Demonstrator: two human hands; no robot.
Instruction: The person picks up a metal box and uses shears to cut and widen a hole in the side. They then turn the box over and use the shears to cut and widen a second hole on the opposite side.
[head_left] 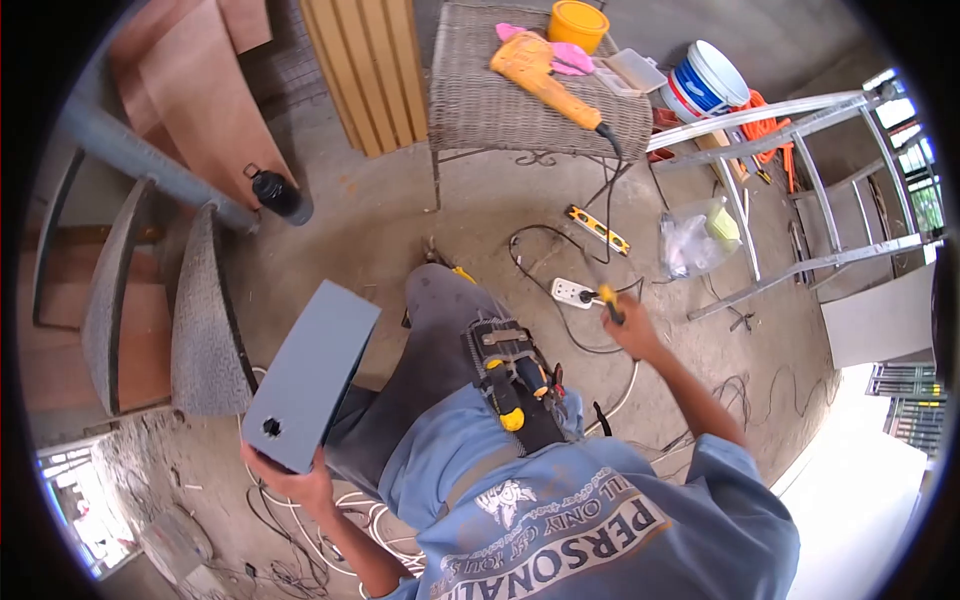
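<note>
My left hand (300, 485) is closed on the lower end of a grey rectangular box (315, 370), which is tilted beside my left leg. A dark, rough-edged hole (271, 428) shows in the box's face near that hand. Out to the right, my right hand (632, 328) grips a screwdriver (611, 304) by its yellow and black handle, apart from the box. Its shaft is faint and blurred. A tool pouch (497, 340) on my waist carries several tools, among them a yellow and black handle (505, 400).
A white power strip (570, 292) with a black cable lies near my right hand; a yellow level (598, 230) lies beyond. Ahead stands a wicker table (465, 90) bearing a yellow corded power tool (540, 80). A metal ladder (835, 245) is right, a black bottle (280, 195) left.
</note>
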